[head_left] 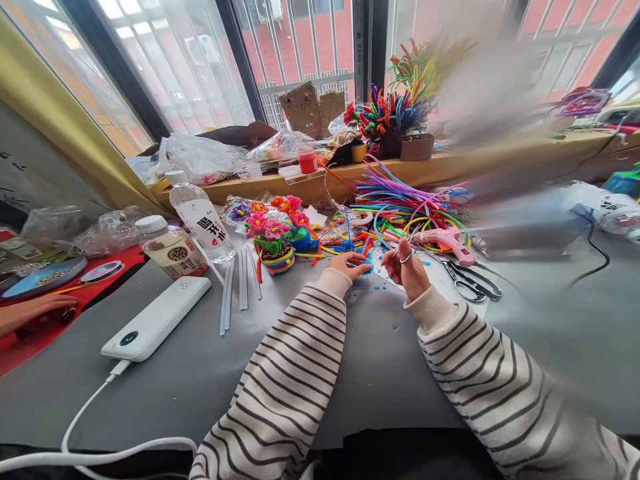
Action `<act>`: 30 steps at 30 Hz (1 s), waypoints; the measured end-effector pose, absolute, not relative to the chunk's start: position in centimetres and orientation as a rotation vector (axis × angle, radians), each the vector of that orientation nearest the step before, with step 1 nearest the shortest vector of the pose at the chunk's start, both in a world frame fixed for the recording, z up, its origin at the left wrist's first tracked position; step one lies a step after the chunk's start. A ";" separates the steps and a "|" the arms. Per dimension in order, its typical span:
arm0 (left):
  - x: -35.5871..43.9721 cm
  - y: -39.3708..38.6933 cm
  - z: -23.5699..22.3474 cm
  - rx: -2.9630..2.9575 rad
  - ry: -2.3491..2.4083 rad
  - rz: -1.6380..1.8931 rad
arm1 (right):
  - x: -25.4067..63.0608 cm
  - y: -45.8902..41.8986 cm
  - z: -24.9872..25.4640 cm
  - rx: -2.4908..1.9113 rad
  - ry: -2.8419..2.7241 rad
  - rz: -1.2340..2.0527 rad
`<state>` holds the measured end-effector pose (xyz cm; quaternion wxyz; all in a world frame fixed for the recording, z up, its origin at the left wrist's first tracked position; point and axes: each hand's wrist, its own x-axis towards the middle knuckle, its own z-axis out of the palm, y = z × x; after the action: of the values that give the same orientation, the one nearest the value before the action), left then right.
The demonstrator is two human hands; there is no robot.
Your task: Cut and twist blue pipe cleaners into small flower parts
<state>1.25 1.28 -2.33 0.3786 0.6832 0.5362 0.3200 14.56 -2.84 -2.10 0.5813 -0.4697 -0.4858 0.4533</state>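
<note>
My left hand (349,265) pinches a piece of blue pipe cleaner (367,268) above the table. Just to its right, my right hand (407,270) is closed round small metal scissors (405,259), whose finger loop shows at the thumb; the blades are hard to make out. Blue fuzz clippings (379,289) lie scattered below and between the hands, partly on a white sheet (425,277). Left of my left hand stand small pots of pipe cleaner flowers (273,243), pink and orange, in striped wrapped pots.
Black-handled scissors (473,283) and a pink glue gun (447,243) lie to the right, before a heap of coloured pipe cleaners (395,190). Glue sticks (243,280), a water bottle (200,217), a cup (175,253) and a power bank (157,319) are left. Another person's hand (43,312) rests far left.
</note>
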 end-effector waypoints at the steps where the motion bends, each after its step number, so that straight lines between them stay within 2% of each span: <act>1: 1.1 1.2 -2.1 1.610 1.317 0.857 | 14.6 -2.7 -2.2 -1.111 -1.146 1.051; 7: 0.5 0.3 -0.4 0.911 0.902 0.954 | 14.6 -2.3 -2.8 -1.140 -1.186 1.106; 12: 0.5 -0.4 0.0 0.729 0.739 0.899 | 14.4 -2.7 -2.1 -1.018 -0.954 1.414; 15: 0.6 -0.7 -0.1 0.710 0.733 0.798 | 14.5 -2.8 -2.0 -0.930 -0.848 1.461; 25: 0.4 0.7 -0.9 0.614 0.813 0.929 | 14.8 -2.6 -2.2 -0.826 -0.831 1.113; 30: 0.4 0.6 -1.1 0.753 0.950 0.995 | 14.9 -2.6 -2.3 -0.884 -0.818 0.989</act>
<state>0.41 0.62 -1.06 0.7079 0.3391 0.4278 0.4482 14.89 -2.58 -2.29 0.7114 -0.3987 -0.3687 0.4461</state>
